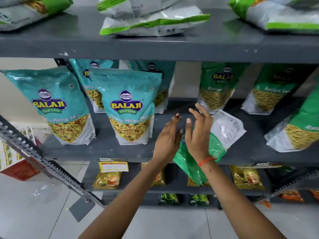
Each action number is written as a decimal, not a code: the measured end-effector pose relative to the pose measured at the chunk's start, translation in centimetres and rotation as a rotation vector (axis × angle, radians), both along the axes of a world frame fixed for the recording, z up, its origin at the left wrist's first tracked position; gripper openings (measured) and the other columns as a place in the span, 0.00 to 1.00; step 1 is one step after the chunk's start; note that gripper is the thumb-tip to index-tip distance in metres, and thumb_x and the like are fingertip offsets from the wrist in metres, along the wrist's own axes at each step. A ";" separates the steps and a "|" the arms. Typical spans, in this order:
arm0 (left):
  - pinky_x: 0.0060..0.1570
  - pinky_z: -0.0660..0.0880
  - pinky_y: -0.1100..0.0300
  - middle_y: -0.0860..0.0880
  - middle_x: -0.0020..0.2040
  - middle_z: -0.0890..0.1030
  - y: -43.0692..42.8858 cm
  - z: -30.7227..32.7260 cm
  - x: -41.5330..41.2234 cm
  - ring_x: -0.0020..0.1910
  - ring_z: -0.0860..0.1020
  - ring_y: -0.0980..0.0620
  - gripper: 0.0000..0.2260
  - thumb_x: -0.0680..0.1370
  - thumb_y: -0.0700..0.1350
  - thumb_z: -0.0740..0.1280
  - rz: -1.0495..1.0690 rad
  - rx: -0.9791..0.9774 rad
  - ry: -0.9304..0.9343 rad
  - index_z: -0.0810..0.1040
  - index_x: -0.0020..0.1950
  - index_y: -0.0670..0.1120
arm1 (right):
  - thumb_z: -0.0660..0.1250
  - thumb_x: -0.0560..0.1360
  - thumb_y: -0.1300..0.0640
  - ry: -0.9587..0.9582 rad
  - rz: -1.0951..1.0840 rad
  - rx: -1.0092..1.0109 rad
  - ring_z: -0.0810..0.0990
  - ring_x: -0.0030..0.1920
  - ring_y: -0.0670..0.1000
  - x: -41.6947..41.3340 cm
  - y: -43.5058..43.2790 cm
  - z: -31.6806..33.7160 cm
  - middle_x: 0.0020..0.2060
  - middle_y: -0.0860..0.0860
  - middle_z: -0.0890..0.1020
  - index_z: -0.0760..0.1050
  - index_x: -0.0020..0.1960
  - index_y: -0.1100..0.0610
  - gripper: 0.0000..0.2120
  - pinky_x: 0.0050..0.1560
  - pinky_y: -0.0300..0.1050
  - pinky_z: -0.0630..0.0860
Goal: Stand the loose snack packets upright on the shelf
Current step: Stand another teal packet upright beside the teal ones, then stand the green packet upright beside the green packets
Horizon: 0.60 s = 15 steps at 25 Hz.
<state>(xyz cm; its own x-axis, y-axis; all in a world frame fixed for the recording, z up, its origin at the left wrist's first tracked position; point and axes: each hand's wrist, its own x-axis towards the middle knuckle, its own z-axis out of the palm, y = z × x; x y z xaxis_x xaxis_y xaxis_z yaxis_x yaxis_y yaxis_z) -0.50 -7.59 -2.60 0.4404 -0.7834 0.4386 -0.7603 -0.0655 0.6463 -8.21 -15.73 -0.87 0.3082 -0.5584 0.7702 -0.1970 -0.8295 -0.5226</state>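
Note:
A green and white snack packet point(222, 133) lies flat and tilted on the grey middle shelf point(110, 150), its green end hanging over the front edge. My right hand point(198, 133) hovers over its left part with fingers spread; whether it touches the packet is unclear. My left hand point(168, 137) is beside it, open, fingers apart, holding nothing. Teal packets point(129, 107) stand upright on the left of the shelf. Green packets point(216, 87) stand upright at the right.
The upper shelf point(155, 47) carries several green and white packets point(151, 23) lying flat. Lower shelves hold small yellow packets point(107, 180). A slotted metal upright point(43, 161) slants across the left. A red crate point(20, 169) sits on the tiled floor.

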 end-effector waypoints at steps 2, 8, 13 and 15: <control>0.71 0.62 0.48 0.44 0.77 0.60 -2.6 -1.1 -1.3 0.75 0.59 0.45 0.21 0.81 0.49 0.57 -0.040 0.222 -0.093 0.63 0.72 0.44 | 0.58 0.79 0.60 0.082 -0.019 0.008 0.66 0.67 0.53 -3.7 -2.6 -1.6 0.64 0.58 0.72 0.70 0.61 0.57 0.12 0.70 0.42 0.62; 0.71 0.59 0.50 0.44 0.75 0.65 -7.2 -2.1 -2.4 0.73 0.63 0.42 0.28 0.78 0.64 0.49 0.053 0.674 0.243 0.61 0.73 0.52 | 0.58 0.75 0.60 0.478 0.083 -0.113 0.68 0.69 0.59 -14.4 -10.3 -7.0 0.68 0.60 0.71 0.71 0.64 0.62 0.18 0.69 0.57 0.68; 0.64 0.66 0.57 0.44 0.68 0.75 -7.1 -1.6 -2.4 0.66 0.72 0.47 0.19 0.80 0.55 0.57 0.086 0.567 0.377 0.73 0.67 0.47 | 0.69 0.70 0.68 0.649 0.210 -0.225 0.71 0.68 0.61 -16.6 -12.0 -8.0 0.67 0.60 0.73 0.75 0.62 0.63 0.20 0.66 0.59 0.72; 0.59 0.70 0.60 0.41 0.65 0.76 -6.7 -2.0 -2.0 0.60 0.74 0.50 0.16 0.80 0.45 0.60 0.069 0.456 0.479 0.74 0.66 0.41 | 0.69 0.69 0.73 0.592 0.229 -0.153 0.72 0.67 0.60 -16.7 -12.2 -7.8 0.67 0.60 0.74 0.77 0.58 0.64 0.19 0.64 0.58 0.73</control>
